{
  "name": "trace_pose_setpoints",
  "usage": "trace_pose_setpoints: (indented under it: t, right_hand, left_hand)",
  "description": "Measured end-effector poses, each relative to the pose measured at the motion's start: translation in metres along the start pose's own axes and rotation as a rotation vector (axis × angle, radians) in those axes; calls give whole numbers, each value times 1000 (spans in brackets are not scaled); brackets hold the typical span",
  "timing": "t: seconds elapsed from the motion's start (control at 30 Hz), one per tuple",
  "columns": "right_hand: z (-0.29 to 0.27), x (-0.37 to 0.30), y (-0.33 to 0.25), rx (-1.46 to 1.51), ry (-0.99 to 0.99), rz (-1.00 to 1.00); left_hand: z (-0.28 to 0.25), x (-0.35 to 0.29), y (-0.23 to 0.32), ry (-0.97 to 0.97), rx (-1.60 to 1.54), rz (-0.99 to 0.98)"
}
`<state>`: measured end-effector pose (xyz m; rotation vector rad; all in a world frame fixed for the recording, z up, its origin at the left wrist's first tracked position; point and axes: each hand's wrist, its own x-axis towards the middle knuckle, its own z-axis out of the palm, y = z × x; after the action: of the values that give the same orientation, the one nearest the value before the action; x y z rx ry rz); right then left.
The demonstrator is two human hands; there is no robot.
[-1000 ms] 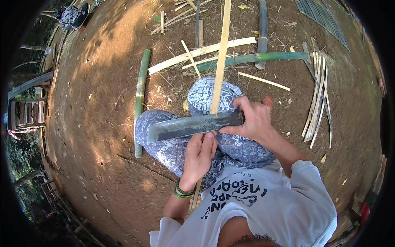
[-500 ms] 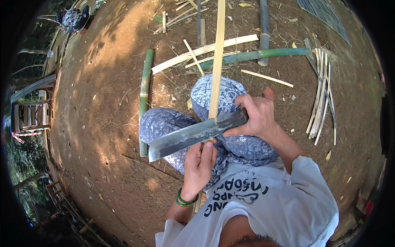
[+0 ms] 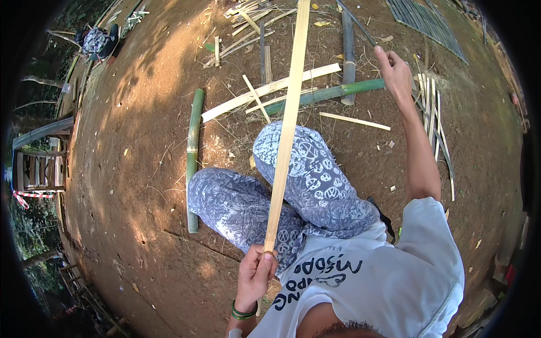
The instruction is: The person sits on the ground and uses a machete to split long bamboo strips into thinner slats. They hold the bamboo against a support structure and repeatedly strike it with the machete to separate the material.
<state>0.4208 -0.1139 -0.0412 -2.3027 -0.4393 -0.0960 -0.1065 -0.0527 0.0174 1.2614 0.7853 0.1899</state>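
Observation:
My left hand (image 3: pixel 255 277) is closed around the near end of a long, pale split-bamboo strip (image 3: pixel 287 132). The strip slants up over my knees and runs out of the top of the picture. Out to the far right, my right hand (image 3: pixel 397 76) grips a machete (image 3: pixel 356 22). Its dark blade points up and left, seen almost edge-on as a thin line, its tip at or past the picture's top edge. Blade and strip are apart. Most of the machete's handle is hidden in my fingers.
Several pale bamboo slats (image 3: pixel 270 90) and a green bamboo pole (image 3: pixel 332 96) lie on the dirt ahead. Another green bamboo length (image 3: pixel 193 160) lies left of my knees. Thin strips (image 3: pixel 433 112) lie at the right, near a slatted bamboo panel (image 3: pixel 428 28); a wooden structure (image 3: pixel 42 172) stands far left.
My right hand has swung the machete from across the strip out to the far right. My left hand, holding the strip's end, has moved down and slightly left.

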Motion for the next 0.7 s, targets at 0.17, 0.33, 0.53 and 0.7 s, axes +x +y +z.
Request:
trace_pose_setpoints:
  t: [0.17, 0.33, 0.53, 0.7]
  right_hand:
    - [11, -23, -4, 233, -105, -19]
    - [21, -123, -50, 277, -376, -381]
    - [27, -189, -74, 177, -343, -678]
    - [30, -195, -77, 166, -333, -728]
  left_hand:
    - [17, 53, 25, -33, -6, -58]
    - [35, 113, 37, -50, -80, -21]
    - [46, 146, 49, -63, -53, 38]
    - [51, 151, 47, -64, -58, 112]
